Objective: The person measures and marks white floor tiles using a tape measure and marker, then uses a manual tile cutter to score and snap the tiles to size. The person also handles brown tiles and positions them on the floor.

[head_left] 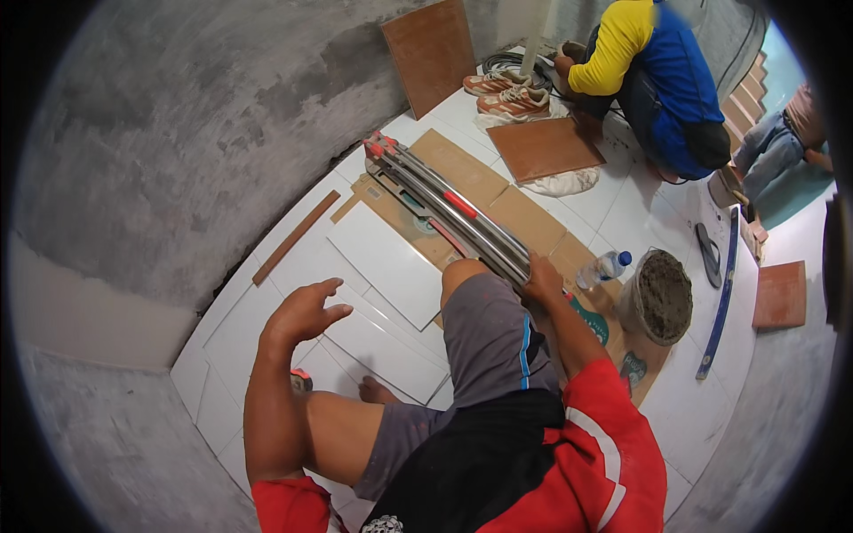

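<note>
My left hand (308, 311) hovers over the white tiled floor, thumb and fingers apart, holding nothing. Below it, close to my left leg, is a small red-and-black tape measure (301, 380). My right hand (540, 279) is beside my right knee, its fingers curled round the near end of a tile cutter (462, 211) with long metal rails and red parts. The cutter lies on flattened cardboard (524, 216). A loose white tile (395, 265) lies left of the cutter, partly on the cardboard. Nearer to me lies a narrower white tile piece (384, 346). My knee hides part of the cutter.
A bucket of mortar (665, 298) and a water bottle (604, 268) stand at right, near a blue spirit level (721, 302) and a sandal (708, 255). A brown strip (296, 238) lies left. Brown tile (544, 149), shoes (514, 101) and a crouching co-worker (653, 80) are farther off.
</note>
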Tool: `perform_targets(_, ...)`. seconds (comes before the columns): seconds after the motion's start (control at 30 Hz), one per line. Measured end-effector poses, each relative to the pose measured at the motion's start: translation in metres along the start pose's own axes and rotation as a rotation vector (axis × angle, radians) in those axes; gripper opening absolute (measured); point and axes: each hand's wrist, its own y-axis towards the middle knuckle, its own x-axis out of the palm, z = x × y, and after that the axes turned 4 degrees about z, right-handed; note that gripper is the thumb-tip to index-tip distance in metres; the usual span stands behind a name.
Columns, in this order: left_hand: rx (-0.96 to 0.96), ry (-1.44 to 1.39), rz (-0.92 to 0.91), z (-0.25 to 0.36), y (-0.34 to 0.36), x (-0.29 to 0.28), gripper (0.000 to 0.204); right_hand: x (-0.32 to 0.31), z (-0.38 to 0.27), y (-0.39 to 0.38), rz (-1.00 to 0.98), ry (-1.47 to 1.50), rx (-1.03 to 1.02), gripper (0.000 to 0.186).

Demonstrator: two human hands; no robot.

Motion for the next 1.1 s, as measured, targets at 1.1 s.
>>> perform_targets(1.1, -0.027, -0.045, -0.034, -0.009, 0.028, -0.004, 0.061, -0.014, 0.021, 0.004, -0.004, 0.26, -0.055, 0.07)
